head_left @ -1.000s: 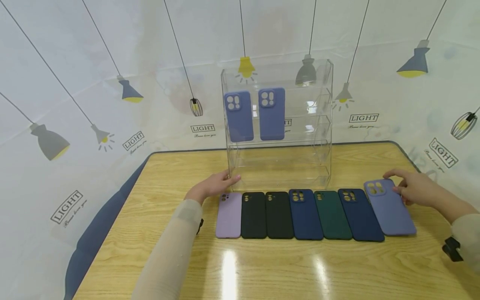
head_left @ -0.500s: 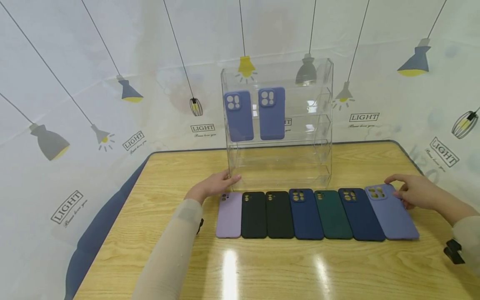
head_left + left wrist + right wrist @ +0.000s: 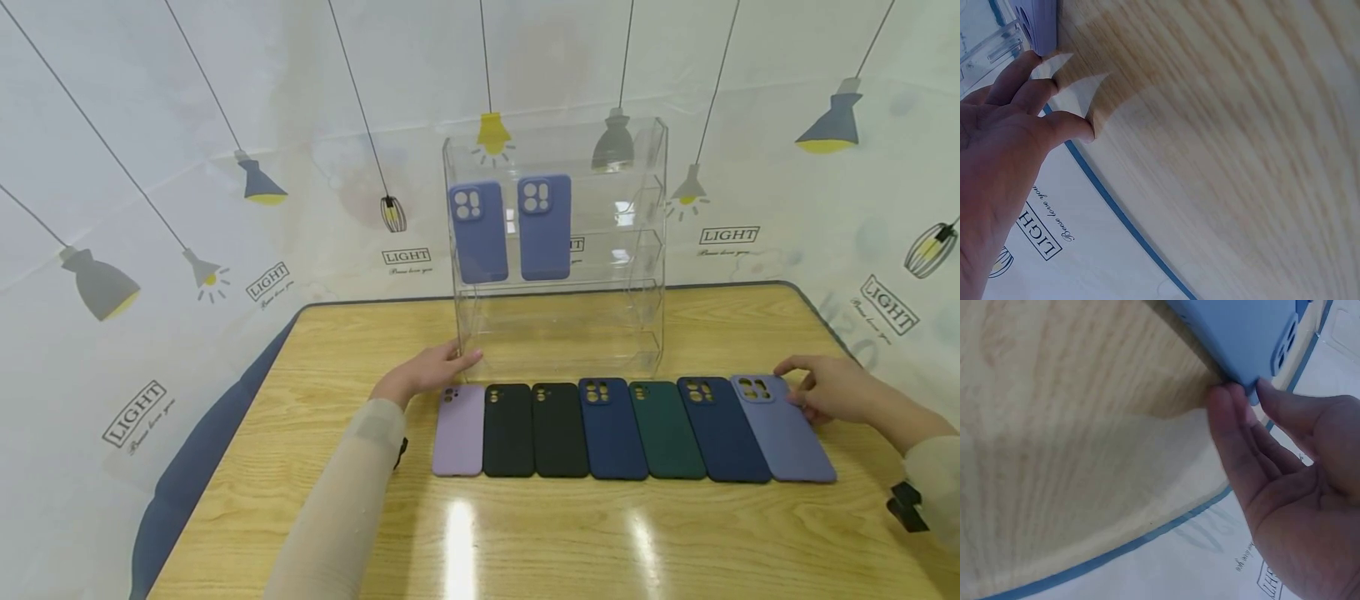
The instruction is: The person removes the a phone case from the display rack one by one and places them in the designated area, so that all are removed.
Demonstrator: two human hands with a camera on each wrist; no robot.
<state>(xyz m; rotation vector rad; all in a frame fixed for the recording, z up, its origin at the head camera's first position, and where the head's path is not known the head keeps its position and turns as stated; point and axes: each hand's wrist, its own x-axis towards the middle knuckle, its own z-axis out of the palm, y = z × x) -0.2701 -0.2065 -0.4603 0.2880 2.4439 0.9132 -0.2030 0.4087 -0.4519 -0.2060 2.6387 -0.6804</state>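
In the head view, a periwinkle phone case (image 3: pixel 787 437) lies at the right end of a row of phone cases. My right hand (image 3: pixel 832 390) pinches its upper right corner, thumb and fingertips on the edges, as the right wrist view shows. My left hand (image 3: pixel 427 369) rests by the lower left corner of a clear acrylic display rack (image 3: pixel 562 364). Its fingers are loosely bent, the tips down near the tabletop. A lilac phone case (image 3: pixel 459 433) lies just in front of it. Two periwinkle phone cases (image 3: pixel 480 242) stand upright on the rack's left and middle.
Between the lilac and periwinkle ends lie two black cases (image 3: pixel 508 437), a dark blue case (image 3: pixel 617 442), a green case (image 3: pixel 670 437) and another dark blue case (image 3: pixel 726 442). A lamp-patterned curtain (image 3: pixel 337 125) hangs behind the wooden table (image 3: pixel 555 542).
The periwinkle case in my right hand has come down flat beside the dark blue case, and the hand has lowered slightly. My left hand has stayed in place.
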